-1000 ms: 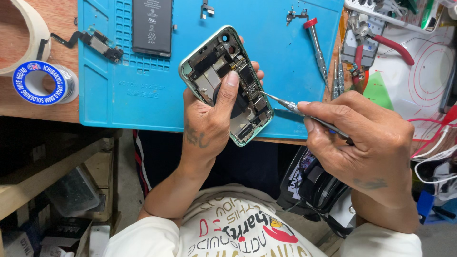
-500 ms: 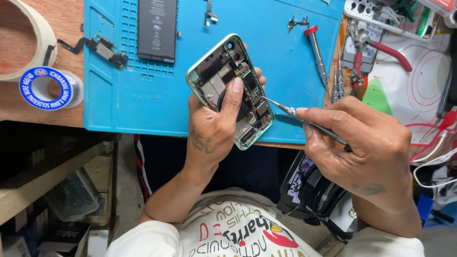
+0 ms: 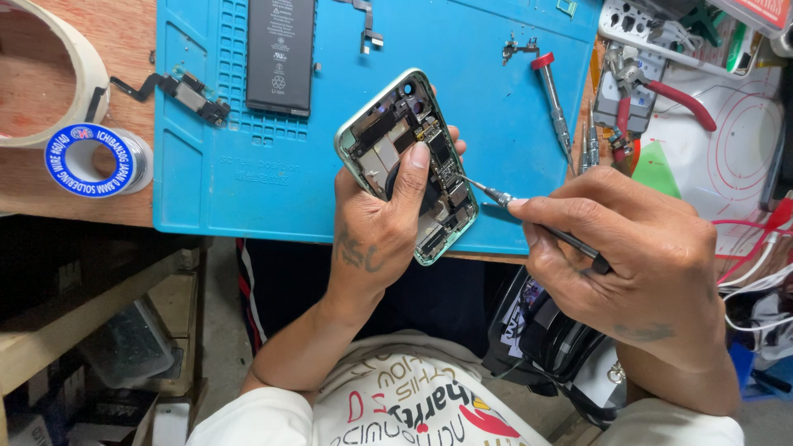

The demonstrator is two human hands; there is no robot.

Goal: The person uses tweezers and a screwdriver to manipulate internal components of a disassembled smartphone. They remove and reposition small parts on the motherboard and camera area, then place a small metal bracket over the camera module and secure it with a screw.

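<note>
My left hand (image 3: 382, 223) grips an opened phone (image 3: 396, 136) with a pale green frame, its circuit boards exposed; the thumb presses across its middle. My right hand (image 3: 632, 256) holds a thin screwdriver (image 3: 529, 216) like a pen, its tip touching the phone's right inner edge. The phone is held tilted just above a blue work mat (image 3: 462, 91) on the wooden bench.
On the mat lie a black battery (image 3: 281, 54), a small flex part (image 3: 190, 92) at its left edge, a red-capped screwdriver (image 3: 553, 99) and tiny parts. A solder wire spool (image 3: 97, 159) and tape roll (image 3: 49, 66) sit left. Red-handled pliers (image 3: 673, 95) and cables lie right.
The phone and both hands stay together in the same grip; the screwdriver tip stays at the phone's right side. Only the view has shifted slightly.
</note>
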